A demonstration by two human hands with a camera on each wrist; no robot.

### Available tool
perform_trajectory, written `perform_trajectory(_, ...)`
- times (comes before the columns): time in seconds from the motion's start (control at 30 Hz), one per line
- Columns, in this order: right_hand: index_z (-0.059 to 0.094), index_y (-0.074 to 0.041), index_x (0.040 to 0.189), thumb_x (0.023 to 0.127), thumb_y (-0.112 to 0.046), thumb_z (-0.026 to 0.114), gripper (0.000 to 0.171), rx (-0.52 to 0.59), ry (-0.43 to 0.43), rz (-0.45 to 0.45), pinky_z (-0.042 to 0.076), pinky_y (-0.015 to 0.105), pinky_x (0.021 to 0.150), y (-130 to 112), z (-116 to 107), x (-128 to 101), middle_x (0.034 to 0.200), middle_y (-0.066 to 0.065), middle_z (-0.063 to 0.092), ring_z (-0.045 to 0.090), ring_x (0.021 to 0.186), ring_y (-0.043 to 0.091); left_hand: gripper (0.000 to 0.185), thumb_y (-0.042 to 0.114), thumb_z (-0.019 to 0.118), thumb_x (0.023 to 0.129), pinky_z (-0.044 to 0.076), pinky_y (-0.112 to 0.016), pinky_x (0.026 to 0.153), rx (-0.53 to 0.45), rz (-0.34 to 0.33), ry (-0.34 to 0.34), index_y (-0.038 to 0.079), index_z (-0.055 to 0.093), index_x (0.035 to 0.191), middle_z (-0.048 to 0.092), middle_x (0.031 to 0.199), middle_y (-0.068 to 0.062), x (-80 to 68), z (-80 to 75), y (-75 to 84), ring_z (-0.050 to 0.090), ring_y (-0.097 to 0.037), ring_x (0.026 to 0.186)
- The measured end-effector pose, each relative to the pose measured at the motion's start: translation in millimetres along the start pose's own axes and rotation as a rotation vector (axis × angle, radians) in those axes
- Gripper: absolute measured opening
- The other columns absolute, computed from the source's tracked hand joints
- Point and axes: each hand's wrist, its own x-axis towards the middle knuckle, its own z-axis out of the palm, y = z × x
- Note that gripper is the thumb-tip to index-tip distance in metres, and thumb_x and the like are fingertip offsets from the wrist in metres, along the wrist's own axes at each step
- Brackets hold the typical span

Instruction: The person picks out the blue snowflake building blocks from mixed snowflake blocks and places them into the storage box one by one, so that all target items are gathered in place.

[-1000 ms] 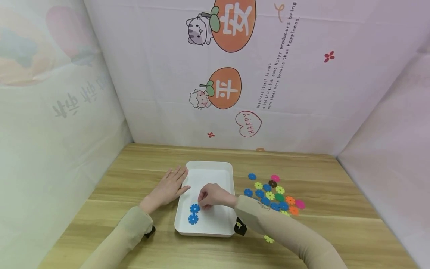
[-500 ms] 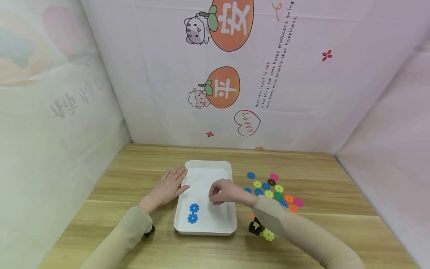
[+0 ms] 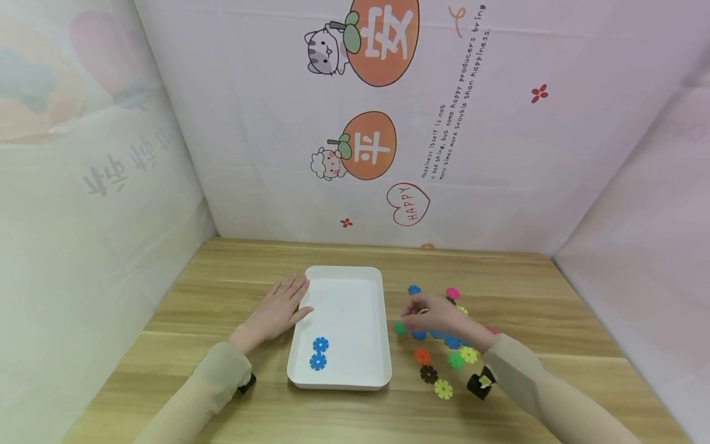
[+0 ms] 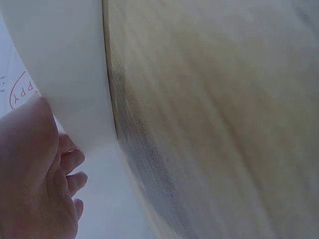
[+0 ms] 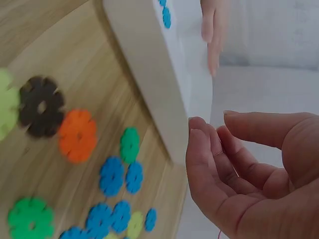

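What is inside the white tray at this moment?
Two blue flower-shaped pieces lie in the white tray, near its front left corner, touching each other. The rest of its floor shows bare; nothing covers it.

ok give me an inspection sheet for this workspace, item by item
surface: wooden table, nothing else on the bare part.
job's things: white tray holding two blue flower discs; loose coloured discs lie on the table to the tray's right.
clutter: nothing seen.
grips: left hand flat against the tray's left rim; right hand over the loose discs, fingers loosely curled, holding nothing.
cables: nothing seen.
surroundings: printed cloth walls on three sides.
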Motion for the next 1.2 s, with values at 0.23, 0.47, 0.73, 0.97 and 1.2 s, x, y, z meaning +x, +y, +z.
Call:
perform_trajectory(0.23, 0.065, 0.005, 0.101, 0.094, -0.015, 0.066, 0.021, 0.013, 0.036, 0.004, 0.059, 0.038, 0.07, 33.9, -18.5, -22.4, 0.092, 0.015, 0.066, 0.064, 0.08, 0.02, 0.07, 0.047, 0.044, 0.104, 0.023, -0.058, 0.123, 0.005, 0.0, 0.007, 0.001, 0.031, 0.154, 0.03, 0.162, -0.016, -0.1, -0.1, 0.0, 0.027, -0.037, 0.151)
perform_trajectory(0.47, 0.062, 0.006, 0.1, 0.094, -0.011, 0.065, 0.019, -0.007, 0.094, 0.077, 0.059, 0.037, 0.069, 58.5, -29.5, -43.3, 0.091, 0.015, 0.066, 0.063, 0.078, 0.017, 0.069, 0.046, 0.045, 0.103, 0.025, -0.059, 0.122, 0.006, 0.005, 0.016, 0.001, 0.032, 0.154, 0.031, 0.161, -0.017, -1.2, -0.5, 0.8, 0.028, -0.038, 0.151)
perform_trajectory(0.73, 0.064, 0.004, 0.093, 0.087, -0.009, 0.071, 0.016, -0.187, 0.185, 0.095, 0.05, 0.025, 0.064, 76.6, -41.9, -56.6, 0.089, 0.011, 0.067, 0.059, 0.08, 0.015, 0.069, 0.047, 0.044, 0.103, 0.024, -0.059, 0.122, 0.014, 0.006, 0.014, 0.002, 0.032, 0.154, 0.031, 0.161, -0.016, -1.1, -0.2, 1.1, 0.028, -0.037, 0.151)
perform_trajectory(0.97, 0.062, 0.004, 0.092, 0.082, -0.002, 0.072, 0.015, -0.241, 0.192, 0.122, 0.047, 0.021, 0.061, 91.9, -45.0, -57.7, 0.086, 0.011, 0.065, 0.055, 0.076, 0.015, 0.07, 0.048, 0.043, 0.103, 0.024, -0.058, 0.122, 0.012, 0.002, 0.007, 0.002, 0.031, 0.155, 0.03, 0.162, -0.016, -1.5, 0.4, 0.6, 0.027, -0.037, 0.151)
perform_trajectory(1.2, 0.061, 0.002, 0.089, 0.077, -0.002, 0.076, 0.019, -0.289, 0.188, 0.168, 0.047, 0.021, 0.062, 97.3, -42.4, -53.7, 0.084, 0.008, 0.064, 0.055, 0.076, 0.015, 0.07, 0.048, 0.044, 0.103, 0.024, -0.059, 0.122, 0.006, 0.006, 0.013, 0.002, 0.031, 0.154, 0.031, 0.162, -0.016, -1.6, -1.1, 1.9, 0.028, -0.037, 0.151)
